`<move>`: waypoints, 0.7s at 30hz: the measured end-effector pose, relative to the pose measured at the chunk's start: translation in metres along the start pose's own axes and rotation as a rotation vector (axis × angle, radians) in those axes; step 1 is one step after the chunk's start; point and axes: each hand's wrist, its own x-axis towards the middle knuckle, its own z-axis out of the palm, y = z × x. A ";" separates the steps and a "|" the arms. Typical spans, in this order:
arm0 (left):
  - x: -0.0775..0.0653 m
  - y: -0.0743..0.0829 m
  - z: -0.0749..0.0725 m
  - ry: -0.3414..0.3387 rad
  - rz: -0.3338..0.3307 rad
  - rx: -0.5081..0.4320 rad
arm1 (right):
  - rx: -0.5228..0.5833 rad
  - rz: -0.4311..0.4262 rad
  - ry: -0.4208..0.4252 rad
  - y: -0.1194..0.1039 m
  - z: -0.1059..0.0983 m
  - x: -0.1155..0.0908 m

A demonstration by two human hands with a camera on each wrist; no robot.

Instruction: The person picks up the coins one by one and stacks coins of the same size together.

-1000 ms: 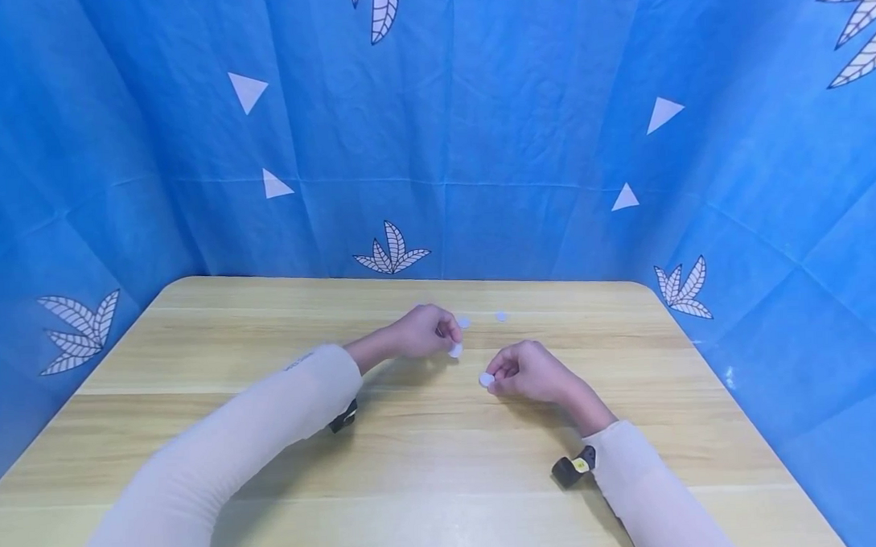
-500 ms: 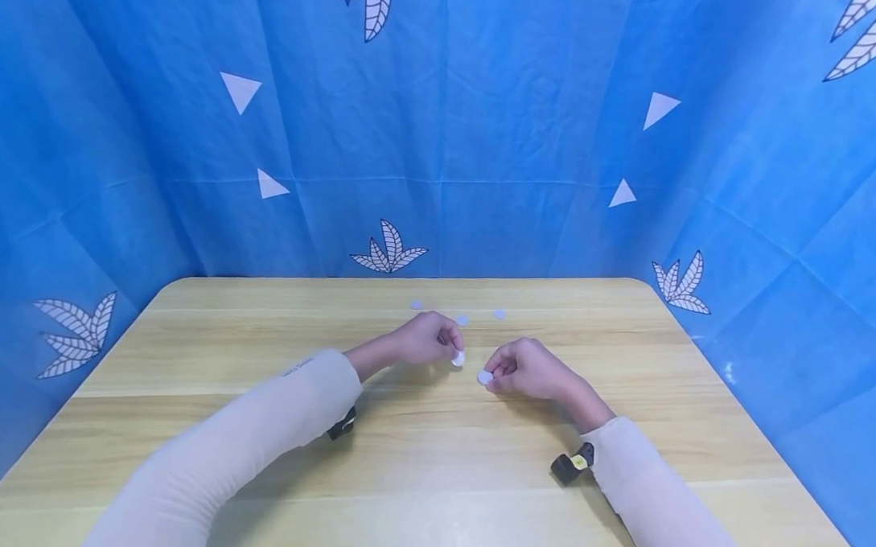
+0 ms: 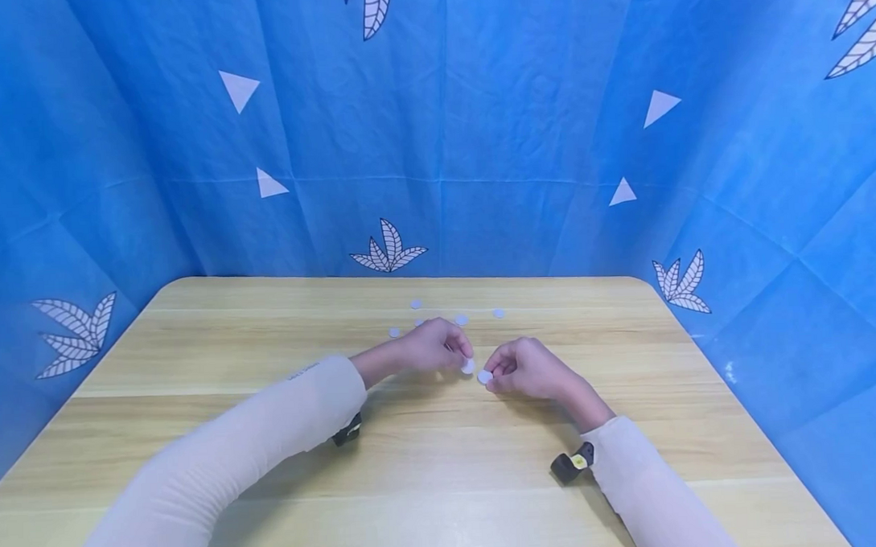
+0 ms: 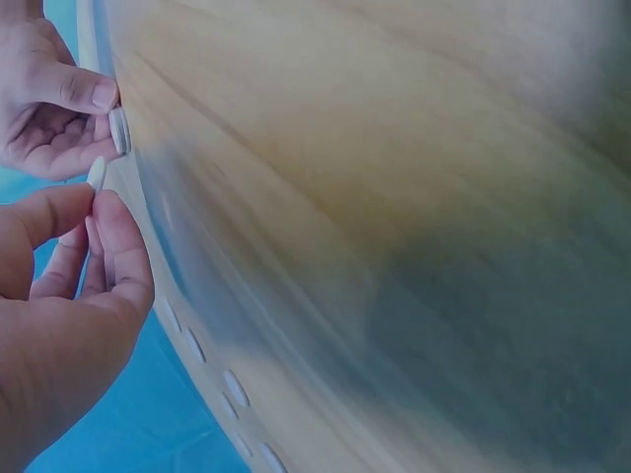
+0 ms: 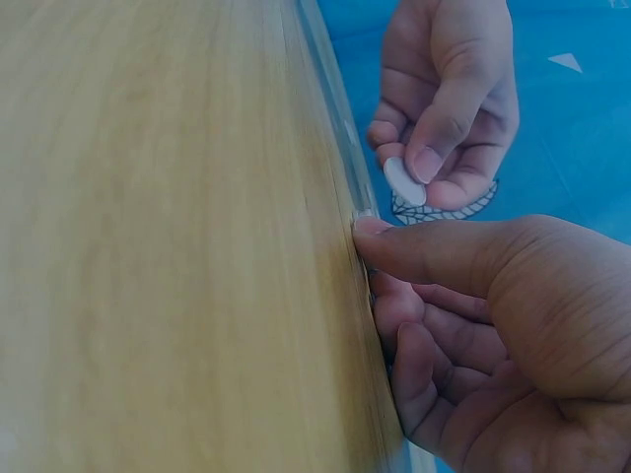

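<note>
My left hand pinches a round white disc between thumb and fingertips. Facing it from the right, my right hand grips white discs by the edge; in the left wrist view they look like more than one, stacked flat together. The two hands are close above the table, with the left hand's disc just to the left of the right hand's. From the right wrist view, the left disc shows its flat face, while the right thumb mostly covers what the right hand holds.
Several more white discs lie on the wooden table beyond the left hand, among them a disc at the far right and a disc farther back. A blue patterned curtain encloses the table's far and side edges.
The left hand has moved right and toward the person with its disc, closing in on the right hand. More discs on the table have come into sight behind it. The right hand stays nearly still.
</note>
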 end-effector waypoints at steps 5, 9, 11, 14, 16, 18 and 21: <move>0.001 0.002 0.005 0.006 -0.014 -0.054 | 0.007 -0.008 -0.001 0.000 0.000 0.000; 0.003 0.003 0.009 -0.002 -0.037 -0.149 | 0.007 -0.010 -0.002 0.001 -0.001 0.001; 0.004 0.003 0.012 -0.009 -0.060 -0.201 | 0.007 -0.012 -0.004 0.001 -0.001 0.001; 0.006 0.002 0.017 -0.008 -0.094 -0.253 | 0.005 -0.013 -0.007 0.001 -0.001 0.001; 0.007 0.003 0.020 0.002 -0.119 -0.271 | 0.004 -0.012 -0.007 0.001 0.000 0.001; 0.008 0.003 0.022 0.016 -0.143 -0.291 | 0.007 -0.008 -0.007 0.001 0.000 0.001; 0.009 0.005 0.026 0.035 -0.184 -0.330 | 0.013 -0.006 -0.007 0.001 -0.001 0.001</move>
